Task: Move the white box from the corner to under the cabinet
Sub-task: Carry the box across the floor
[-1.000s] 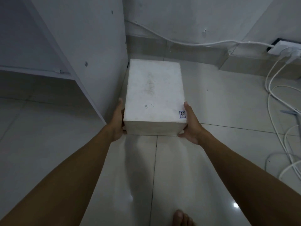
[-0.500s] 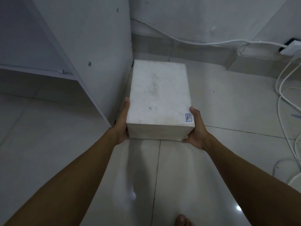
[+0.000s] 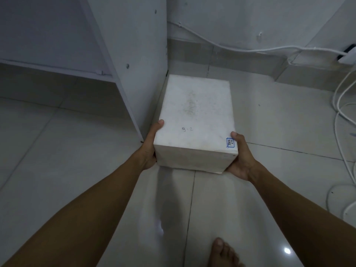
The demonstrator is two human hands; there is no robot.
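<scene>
The white box (image 3: 195, 120) sits on the tiled floor (image 3: 269, 116) in the corner where the cabinet's side panel (image 3: 134, 45) meets the back wall, its long axis running away from the person toward that wall and its left face just beside the panel. Both hands clasp its near end: the left hand (image 3: 149, 149) is pressed flat against the left face with the thumb hooked over the top edge, and the right hand (image 3: 239, 158) cups the near right corner, fingers curled beneath, thumb by a small blue-bordered label (image 3: 230, 142). Whether the near edge is clear of the floor I cannot tell. The open space under the cabinet shelf (image 3: 57, 69) lies to the left, past the panel's front edge, so the box probably must come toward the person before swinging left.
</scene>
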